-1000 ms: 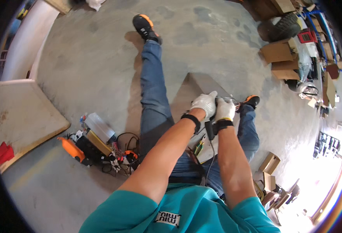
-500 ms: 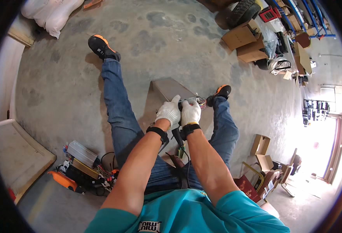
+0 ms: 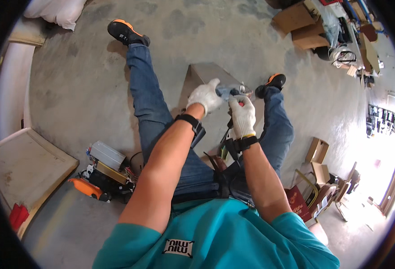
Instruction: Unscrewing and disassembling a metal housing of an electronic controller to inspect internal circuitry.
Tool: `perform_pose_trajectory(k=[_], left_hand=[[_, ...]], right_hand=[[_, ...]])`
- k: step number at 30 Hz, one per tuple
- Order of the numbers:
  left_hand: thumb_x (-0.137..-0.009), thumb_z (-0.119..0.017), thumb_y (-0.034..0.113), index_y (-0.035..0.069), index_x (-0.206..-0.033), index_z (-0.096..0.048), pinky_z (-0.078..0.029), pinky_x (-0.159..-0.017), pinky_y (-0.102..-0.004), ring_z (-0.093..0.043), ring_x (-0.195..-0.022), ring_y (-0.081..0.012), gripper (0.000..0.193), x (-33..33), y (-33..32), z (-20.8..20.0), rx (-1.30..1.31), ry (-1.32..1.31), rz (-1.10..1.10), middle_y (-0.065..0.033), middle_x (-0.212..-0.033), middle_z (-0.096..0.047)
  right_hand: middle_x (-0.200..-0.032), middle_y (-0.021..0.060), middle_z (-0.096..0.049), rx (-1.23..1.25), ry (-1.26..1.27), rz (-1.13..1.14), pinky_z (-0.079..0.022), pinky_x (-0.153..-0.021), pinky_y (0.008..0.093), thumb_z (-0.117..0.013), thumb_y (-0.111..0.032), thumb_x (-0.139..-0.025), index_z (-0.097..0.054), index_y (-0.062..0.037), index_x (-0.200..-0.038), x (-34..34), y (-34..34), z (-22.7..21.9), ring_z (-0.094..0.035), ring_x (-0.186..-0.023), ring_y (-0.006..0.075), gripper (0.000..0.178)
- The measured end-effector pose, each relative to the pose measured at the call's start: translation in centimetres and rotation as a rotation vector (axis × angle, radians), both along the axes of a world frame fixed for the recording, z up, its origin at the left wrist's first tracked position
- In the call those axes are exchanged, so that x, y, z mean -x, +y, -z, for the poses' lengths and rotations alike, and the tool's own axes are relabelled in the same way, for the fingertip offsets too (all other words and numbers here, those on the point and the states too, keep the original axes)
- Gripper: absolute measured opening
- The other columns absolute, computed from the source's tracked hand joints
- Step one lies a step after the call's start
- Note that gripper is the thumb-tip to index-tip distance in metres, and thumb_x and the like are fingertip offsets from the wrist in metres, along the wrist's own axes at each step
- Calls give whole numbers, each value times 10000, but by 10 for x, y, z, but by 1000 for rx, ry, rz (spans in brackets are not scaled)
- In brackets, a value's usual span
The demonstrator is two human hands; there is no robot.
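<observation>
Fingers first: the left hand point(image 3: 205, 97) has its thumb sticking up and the other fingers mostly tucked out of sight, so I can't tell if they're clamped on anything. On the right hand point(image 3: 243, 115), thumb and fingers curl in close to each other around a red bit point(image 3: 241, 104), but it's too small to say whether that's a proper grip.

Just past the fingertips is the grey metal case point(image 3: 213, 71), sitting on the floor between the shins. A bluish-grey piece point(image 3: 225, 92) shows in the gap between the two hands, right at the near side of the case.

For fiddly stuff like this, I'd brace the case with the left palm and let only the right fingers do the fine work, small moves, wrist loose. Gloves look thick enough to dull the feel, so go easy, and mind the sheet-metal edges, which could snag the knit.

Room-wise, the right shoe point(image 3: 274, 83) is near the right fingers, so I wouldn't swing an elbow that way. Left of the left fingers it's the left leg point(image 3: 150, 98), then the silver box point(image 3: 107, 154) and orange tool point(image 3: 87, 188) farther back. Best space is straight ahead of the fingers, over the concrete floor point(image 3: 224, 40); the cardboard boxes point(image 3: 300, 27) are well off to the right.
</observation>
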State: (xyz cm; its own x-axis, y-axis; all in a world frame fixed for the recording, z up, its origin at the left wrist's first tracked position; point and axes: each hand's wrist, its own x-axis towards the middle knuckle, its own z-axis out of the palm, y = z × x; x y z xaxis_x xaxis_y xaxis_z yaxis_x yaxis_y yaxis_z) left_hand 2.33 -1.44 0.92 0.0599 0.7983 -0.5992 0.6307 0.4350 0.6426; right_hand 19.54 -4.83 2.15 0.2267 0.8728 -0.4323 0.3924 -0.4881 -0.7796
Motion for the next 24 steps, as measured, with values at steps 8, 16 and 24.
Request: perform_pose_trajectory(k=[8, 16, 24], left_hand=[[-843, -770, 397, 133, -1598, -568, -549, -1130, -499, -693, -1312, -424, 825, 14, 31, 2, -94, 85, 23, -266, -1416, -713], [-835, -774, 418, 125, -1587, -589, -563, -1108, -471, -716, -1289, -400, 828, 21, 46, 7, 21, 22, -10, -251, -1396, -735], [-824, -775, 406, 128, -1564, -618, -590, -1045, -443, -752, -1225, -373, 806, 26, 53, 0, 102, -60, -51, -246, -1343, -761]], right_hand=[[-804, 38, -695, 238, 37, -18, -561, -627, 312, -795, -257, -932, -732, -4, -969, -27, 8, 38, -658, -659, 138, 263], [-735, 57, -658, 451, 45, 29, -500, -524, 352, -762, -149, -910, -727, 5, -942, -48, 1, 116, -611, -552, 187, 162], [-766, 80, -671, 449, 113, 72, -529, -528, 363, -733, -100, -900, -724, 11, -979, -67, -2, 130, -611, -556, 207, 137]])
